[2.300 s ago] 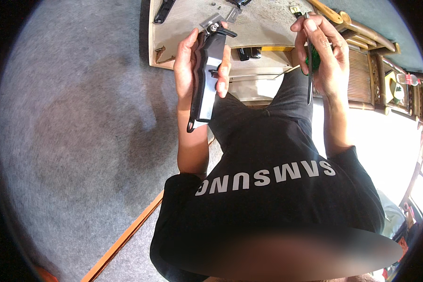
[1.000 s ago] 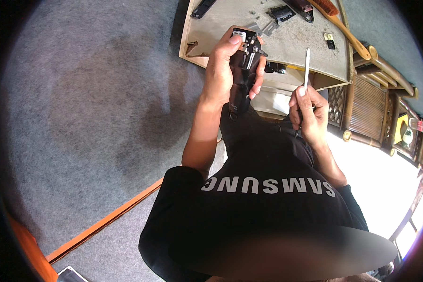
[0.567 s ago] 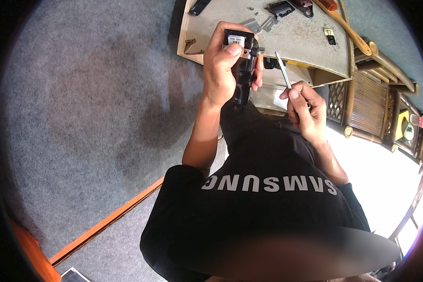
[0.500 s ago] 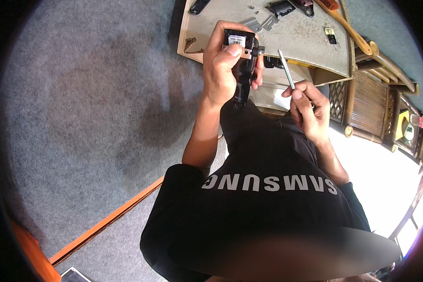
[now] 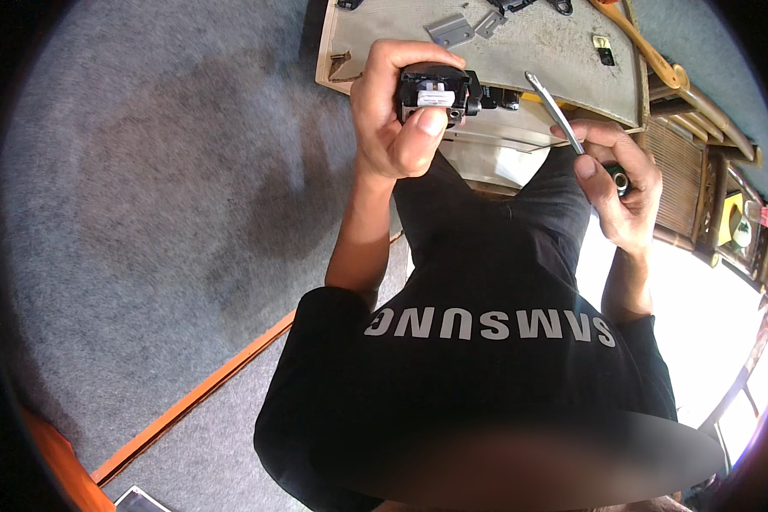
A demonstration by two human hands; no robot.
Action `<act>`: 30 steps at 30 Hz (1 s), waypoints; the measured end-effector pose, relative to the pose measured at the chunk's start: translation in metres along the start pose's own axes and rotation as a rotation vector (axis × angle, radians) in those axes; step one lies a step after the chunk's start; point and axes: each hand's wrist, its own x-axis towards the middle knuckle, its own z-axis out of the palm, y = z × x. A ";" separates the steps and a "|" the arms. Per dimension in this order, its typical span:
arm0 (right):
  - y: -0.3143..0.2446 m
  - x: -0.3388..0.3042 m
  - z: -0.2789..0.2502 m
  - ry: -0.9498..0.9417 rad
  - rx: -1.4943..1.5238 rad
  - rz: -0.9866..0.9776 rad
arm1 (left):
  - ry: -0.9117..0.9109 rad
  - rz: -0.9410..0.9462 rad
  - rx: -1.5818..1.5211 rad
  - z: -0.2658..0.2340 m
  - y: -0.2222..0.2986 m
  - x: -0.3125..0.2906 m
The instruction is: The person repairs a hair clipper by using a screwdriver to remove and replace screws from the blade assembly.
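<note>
My left hand (image 5: 384, 115) is wrapped round a black hair clipper (image 5: 411, 84), raised before the table's near edge. Its head faces up at me and shows a white part (image 5: 436, 99) in its open end; my thumb presses just below that part. A small knob juts from the clipper's right side. To the right, my right hand (image 5: 625, 183) grips a screwdriver (image 5: 556, 114) by its dark handle, mostly hidden by the fingers. The bare metal shaft points up and left, its tip apart from the clipper.
On the pale, crumb-strewn wooden table (image 5: 384, 43) lie two grey metal plates (image 5: 450, 31), a small yellow-and-black piece (image 5: 604, 49) and black parts at the far edge. A wooden-handled brush (image 5: 644, 47) lies along the right edge. Bamboo furniture (image 5: 678, 183) stands at the right.
My left hand has tilted the clipper so its head faces me more. My right hand has moved right and slightly down with the screwdriver. The table sits higher in view.
</note>
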 end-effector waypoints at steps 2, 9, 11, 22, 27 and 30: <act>0.001 0.001 -0.003 -0.015 -0.057 -0.054 | -0.028 0.165 0.124 -0.003 -0.004 0.001; -0.013 0.004 -0.002 -0.025 -0.082 -0.099 | -0.048 0.198 0.039 -0.007 -0.001 -0.002; -0.011 0.003 -0.003 -0.019 -0.090 -0.121 | -0.050 0.194 0.054 -0.007 0.002 -0.001; 0.002 0.011 0.004 0.340 0.387 -0.241 | 0.059 0.142 -0.221 0.015 0.000 -0.004; -0.028 0.021 0.011 0.315 0.359 -0.302 | 0.074 0.071 -0.312 0.018 0.006 -0.001; -0.026 0.021 0.010 0.269 0.262 -0.360 | 0.072 0.058 -0.258 0.017 0.009 -0.001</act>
